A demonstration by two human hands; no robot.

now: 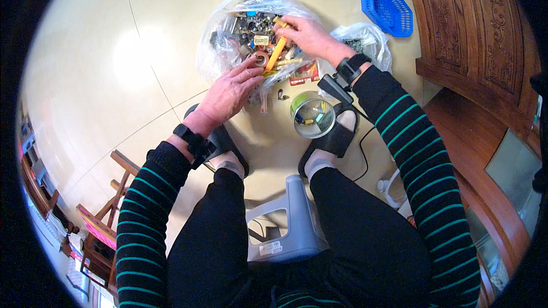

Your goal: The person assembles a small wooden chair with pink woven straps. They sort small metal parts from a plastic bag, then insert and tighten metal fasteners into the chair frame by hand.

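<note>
A clear plastic bag point(210, 51) lies spread on the floor, full of small mixed hardware parts point(251, 24). Over its right side my right hand point(310, 35) grips a long, narrow yellow tool point(276, 54); its exact kind is unclear. The tool slants down toward my left hand point(233, 88). That hand rests at the bag's near edge with fingers stretched out, beside a small tape roll point(261, 59). A small pale yellow block point(261, 40) sits among the parts.
Near my right foot stands a round tin point(298, 102) with small pieces inside. A red card package point(304, 73), a second plastic bag point(377, 43) and a blue basket point(387, 10) lie to the right, by carved wooden furniture point(456, 28). A grey stool point(294, 211) is between my legs.
</note>
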